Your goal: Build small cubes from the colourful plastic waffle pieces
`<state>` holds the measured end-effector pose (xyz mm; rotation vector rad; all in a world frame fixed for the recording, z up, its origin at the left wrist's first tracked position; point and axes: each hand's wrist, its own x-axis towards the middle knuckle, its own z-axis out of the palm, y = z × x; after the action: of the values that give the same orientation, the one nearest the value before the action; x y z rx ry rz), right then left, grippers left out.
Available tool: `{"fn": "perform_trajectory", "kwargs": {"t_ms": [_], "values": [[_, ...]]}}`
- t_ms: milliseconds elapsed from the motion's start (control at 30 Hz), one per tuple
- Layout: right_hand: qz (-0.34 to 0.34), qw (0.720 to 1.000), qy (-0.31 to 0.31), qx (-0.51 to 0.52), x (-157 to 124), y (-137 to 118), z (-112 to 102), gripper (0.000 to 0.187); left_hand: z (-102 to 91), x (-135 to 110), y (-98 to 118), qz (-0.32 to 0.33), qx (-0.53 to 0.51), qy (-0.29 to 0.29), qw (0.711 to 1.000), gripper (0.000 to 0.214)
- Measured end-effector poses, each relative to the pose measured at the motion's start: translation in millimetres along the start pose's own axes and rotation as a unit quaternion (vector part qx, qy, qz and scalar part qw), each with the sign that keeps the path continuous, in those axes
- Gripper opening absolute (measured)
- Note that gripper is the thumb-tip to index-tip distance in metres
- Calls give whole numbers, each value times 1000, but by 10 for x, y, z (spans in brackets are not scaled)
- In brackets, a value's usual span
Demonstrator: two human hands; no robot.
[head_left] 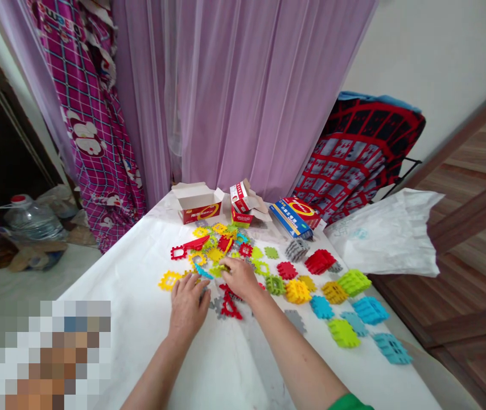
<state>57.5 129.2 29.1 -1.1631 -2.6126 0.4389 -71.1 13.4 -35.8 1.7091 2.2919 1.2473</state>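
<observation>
On the white-covered table lies a loose pile of notched plastic building pieces in several colours. My left hand rests palm down at the pile's near left side, fingers spread and holding nothing, beside a yellow square piece and a curved blue piece. My right hand reaches into the middle of the pile, its fingers pinched on a yellow-green building piece, partly hidden by the fingers. Red triangular pieces lie between the hands. A long red piece sits farther back.
Sorted stacks stand at right, among them a yellow stack, a red stack and a blue stack. Behind the pile are an open red box, a smaller carton and a blue-and-red box. A white plastic bag lies at the right edge.
</observation>
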Motion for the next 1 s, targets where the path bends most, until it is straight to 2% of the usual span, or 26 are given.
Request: {"fn": "perform_trajectory", "kwargs": {"t_ms": [133,267,400,533,667,833,1000], "values": [[-32,996,78,40,-171,56,17,39,-71,45,16,-90,-178,14,980,27],[-36,988,122,88,-366,-8,91,36,-75,61,66,-140,-250,-23,958,39],[-39,978,145,143,-471,-106,205,37,-50,71,107,-190,-325,-80,923,60],[-87,983,104,124,-534,-117,202,43,-72,91,101,-228,-371,-114,893,70],[-139,988,19,57,-639,-84,19,40,-42,107,87,-232,-395,-117,881,63],[-113,992,-19,-47,-710,-96,-130,41,35,78,123,-212,-412,-130,877,61],[-118,990,-32,-73,-801,12,-216,43,-26,11,196,-178,-391,-198,881,61]]}}
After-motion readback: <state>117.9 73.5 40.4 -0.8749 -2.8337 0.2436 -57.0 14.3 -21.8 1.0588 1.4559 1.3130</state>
